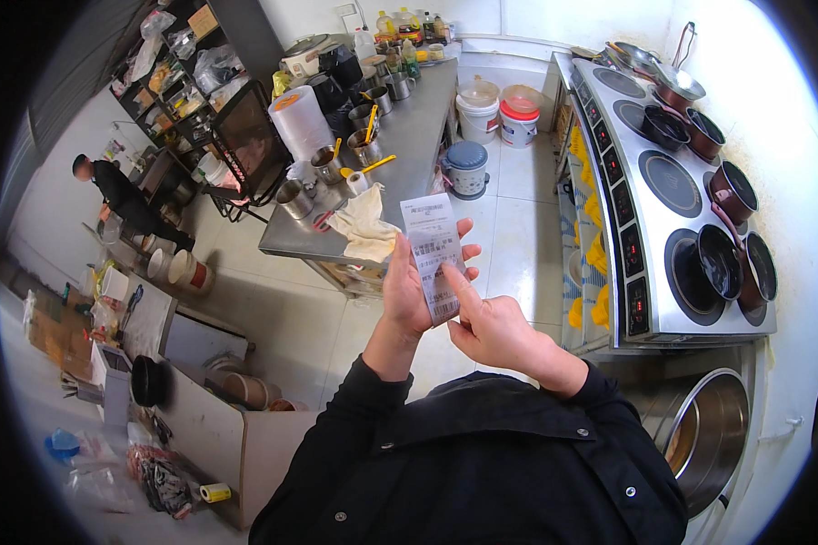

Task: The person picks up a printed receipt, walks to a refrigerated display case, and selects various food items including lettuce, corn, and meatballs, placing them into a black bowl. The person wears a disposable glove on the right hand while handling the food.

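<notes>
A long white printed paper receipt [427, 222] lies upright along my left hand [404, 295], whose fingers and thumb hold it by the sides. My right hand [507, 332] comes in from the right with its index finger stretched out over the receipt's middle. That fingertip is on or just above the paper; I cannot tell which. The other fingers of this hand curl in, and it holds nothing. Just beyond my left hand, a cream cloth [365, 225] hangs over the corner of the steel table [420, 127].
Metal pots [294, 198], some with yellow-handled utensils, and a plastic roll [300, 123] stand on the table. To the right is a multi-burner cooktop [669, 186] with black pans [718, 259]. Lidded buckets [478, 113] and a bin [466, 168] stand ahead. Another person [127, 195] is far left.
</notes>
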Available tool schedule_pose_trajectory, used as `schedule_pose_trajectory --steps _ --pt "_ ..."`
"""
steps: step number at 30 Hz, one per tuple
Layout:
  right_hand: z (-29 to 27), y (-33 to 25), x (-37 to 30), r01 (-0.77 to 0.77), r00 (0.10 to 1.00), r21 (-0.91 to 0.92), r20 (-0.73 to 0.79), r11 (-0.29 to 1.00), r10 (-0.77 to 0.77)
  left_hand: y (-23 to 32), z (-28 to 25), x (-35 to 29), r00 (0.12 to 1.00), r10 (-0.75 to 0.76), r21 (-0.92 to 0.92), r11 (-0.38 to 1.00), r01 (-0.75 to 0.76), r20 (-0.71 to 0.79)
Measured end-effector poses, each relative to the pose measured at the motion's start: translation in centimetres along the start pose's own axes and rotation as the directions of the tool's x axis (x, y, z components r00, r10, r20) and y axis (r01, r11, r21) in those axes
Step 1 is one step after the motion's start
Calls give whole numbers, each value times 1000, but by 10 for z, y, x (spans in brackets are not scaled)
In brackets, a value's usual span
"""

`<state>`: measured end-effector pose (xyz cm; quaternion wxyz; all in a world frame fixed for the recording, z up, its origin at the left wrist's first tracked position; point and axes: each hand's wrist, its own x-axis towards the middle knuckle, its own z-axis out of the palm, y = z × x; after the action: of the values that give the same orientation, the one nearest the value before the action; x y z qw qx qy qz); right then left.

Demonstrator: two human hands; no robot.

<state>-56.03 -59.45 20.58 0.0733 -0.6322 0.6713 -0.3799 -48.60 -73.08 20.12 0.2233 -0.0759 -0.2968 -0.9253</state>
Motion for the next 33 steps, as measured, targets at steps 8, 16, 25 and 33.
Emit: schedule_pose_trajectory --steps 8,16,25,33 --pt "-6 -7 -2 61 998 -22 14 998 -61 -2 12 -12 998 7 36 999 -5 -58" --pt "-9 -14 -4 97 995 -18 17 995 -97 -4 16 -19 997 6 112 994 3 -83" --pt "-20 -16 -17 59 997 -61 43 996 -57 -8 17 -12 999 -24 27 999 25 -38" --pt "-40 -4 -36 -48 999 -117 16 992 50 -27 15 14 996 -89 -14 996 89 -18"
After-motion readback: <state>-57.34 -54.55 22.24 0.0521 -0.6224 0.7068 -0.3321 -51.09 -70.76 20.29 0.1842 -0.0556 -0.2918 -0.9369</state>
